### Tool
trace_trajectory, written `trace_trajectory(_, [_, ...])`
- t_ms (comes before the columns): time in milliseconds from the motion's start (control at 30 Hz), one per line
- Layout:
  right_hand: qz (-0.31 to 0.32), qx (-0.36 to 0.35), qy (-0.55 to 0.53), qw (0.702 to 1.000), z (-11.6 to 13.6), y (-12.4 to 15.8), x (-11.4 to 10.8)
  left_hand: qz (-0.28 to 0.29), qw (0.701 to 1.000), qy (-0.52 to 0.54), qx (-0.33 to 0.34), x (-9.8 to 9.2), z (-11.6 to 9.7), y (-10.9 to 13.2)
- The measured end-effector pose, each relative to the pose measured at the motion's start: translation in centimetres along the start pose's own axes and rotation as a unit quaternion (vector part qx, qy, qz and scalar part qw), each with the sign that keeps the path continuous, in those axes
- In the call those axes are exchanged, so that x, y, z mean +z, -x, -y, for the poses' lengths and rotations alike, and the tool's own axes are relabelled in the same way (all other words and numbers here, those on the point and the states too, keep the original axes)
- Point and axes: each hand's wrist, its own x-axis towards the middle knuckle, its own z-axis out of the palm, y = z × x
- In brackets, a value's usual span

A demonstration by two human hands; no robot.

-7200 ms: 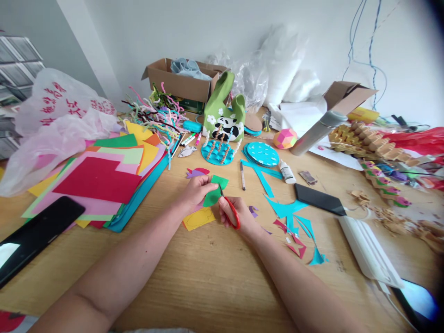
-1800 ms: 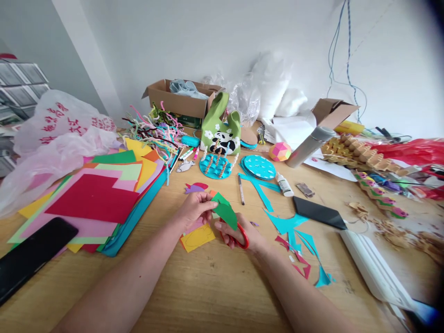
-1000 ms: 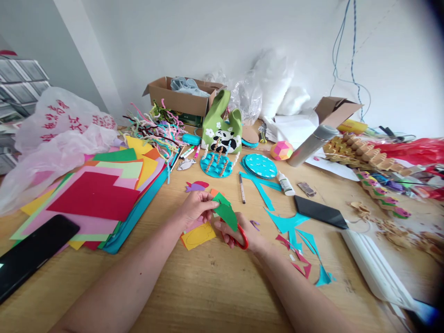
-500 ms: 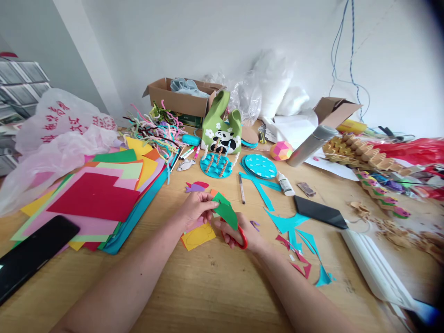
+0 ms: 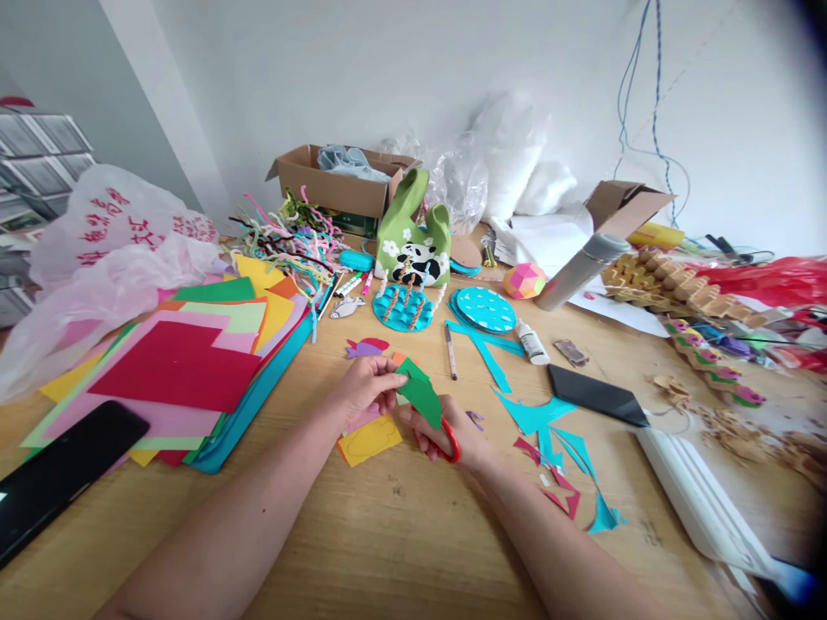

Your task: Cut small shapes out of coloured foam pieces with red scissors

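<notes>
Over the wooden table [image 5: 388, 534], my left hand [image 5: 363, 389] pinches the upper edge of a green foam piece [image 5: 423, 396]. My right hand [image 5: 445, 430] is closed round red-handled scissors [image 5: 452, 442], whose blades are hidden behind the green piece. A yellow foam piece with a drawn outline [image 5: 369, 439] lies on the table just under my hands. A small purple and red cut-out [image 5: 365, 348] lies a little beyond them.
A stack of coloured foam sheets [image 5: 187, 362] and a black phone [image 5: 58, 474] lie at the left. Teal scraps [image 5: 536, 418], a pen [image 5: 448, 351], a glue bottle [image 5: 531, 342], a black case [image 5: 594, 394] and a panda bag [image 5: 413, 237] sit ahead and right.
Since seven seconds ago the green piece has been turned, so it now covers the scissor blades. Over the last second both hands have stayed almost still.
</notes>
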Motion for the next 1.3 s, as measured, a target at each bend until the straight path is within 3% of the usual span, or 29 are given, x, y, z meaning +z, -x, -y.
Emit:
trace_trajectory(267, [0.008, -0.022, 0.007, 1.0, -0.5, -0.2, 0.0, -0.004, 1.0, -0.017, 0.011, -0.2, -0.1, 0.0])
trace_trajectory(867, [0.0, 0.002, -0.001, 1.0, -0.3, -0.2, 0.2, 0.004, 0.999, -0.029, 0.02, -0.4, 0.0, -0.2])
trace_trajectory(1300, [0.016, -0.036, 0.003, 0.999, -0.7, -0.3, 0.1, -0.002, 1.0, -0.026, 0.014, -0.3, -0.2, 0.0])
